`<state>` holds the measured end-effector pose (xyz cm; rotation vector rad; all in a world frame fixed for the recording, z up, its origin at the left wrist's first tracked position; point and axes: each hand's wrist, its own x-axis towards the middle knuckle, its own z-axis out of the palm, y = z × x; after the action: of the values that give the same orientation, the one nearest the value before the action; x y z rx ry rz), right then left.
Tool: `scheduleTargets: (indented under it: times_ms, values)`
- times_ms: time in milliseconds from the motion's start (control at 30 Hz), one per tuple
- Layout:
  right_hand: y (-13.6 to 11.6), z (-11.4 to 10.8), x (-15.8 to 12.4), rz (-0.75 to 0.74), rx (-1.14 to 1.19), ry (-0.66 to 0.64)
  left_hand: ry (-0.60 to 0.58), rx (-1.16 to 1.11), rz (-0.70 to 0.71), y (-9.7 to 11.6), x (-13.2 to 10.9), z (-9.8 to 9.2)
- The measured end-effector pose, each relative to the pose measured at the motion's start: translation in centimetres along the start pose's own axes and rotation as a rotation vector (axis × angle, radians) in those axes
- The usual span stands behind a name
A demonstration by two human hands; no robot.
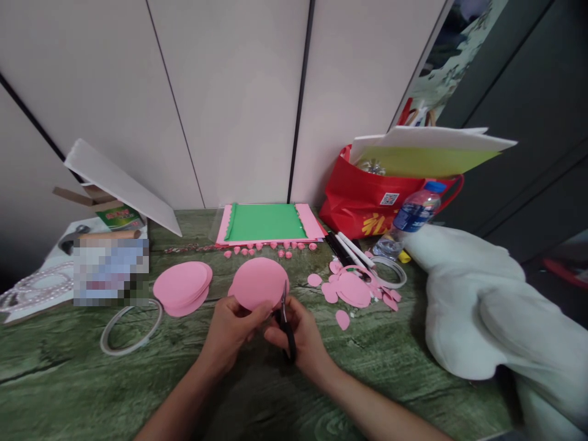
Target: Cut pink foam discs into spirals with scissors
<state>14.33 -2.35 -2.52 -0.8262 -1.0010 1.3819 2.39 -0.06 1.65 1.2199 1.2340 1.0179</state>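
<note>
My left hand (236, 327) grips a round pink paper disc (260, 278) by its lower edge, thumb on top. In my right hand (301, 334) is a pair of scissors (285, 327) with black handles, its blades pointing up against the disc's right edge. Whether the blades have cut into the paper I cannot tell. To the left lies a stack of pink paper discs (181, 285). Pink paper offcuts and small circles (351, 288) are heaped on the right. Several small pink paper rolls (275, 246) line up behind the disc.
A green sheet on pink paper (266, 222) lies at the back. Tape rolls rest left (110, 343) and right (397, 275). Pens (351, 248), a water bottle (413, 214) and a red bag (353, 196) stand back right. A white plush (463, 318) covers the right side; bead strings (41, 285) lie left.
</note>
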Motion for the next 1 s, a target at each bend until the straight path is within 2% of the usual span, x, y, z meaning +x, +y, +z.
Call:
scheduleTargets:
  times_ms: [467, 700, 1000]
  values:
    - [0.3, -0.1, -0.1, 0.044, -0.064, 0.023, -0.015, -0.063, 0.067, -0.4, 0.3, -0.2]
    - [1.1, 0.2, -0.3, 0.056, -0.007, 0.024, -0.059, -0.166, -0.002, -0.3, 0.0, 0.1]
    - [0.8, 0.4, -0.6, 0.06, 0.008, -0.041, 0.015, -0.025, -0.001, -0.8, 0.3, 0.0]
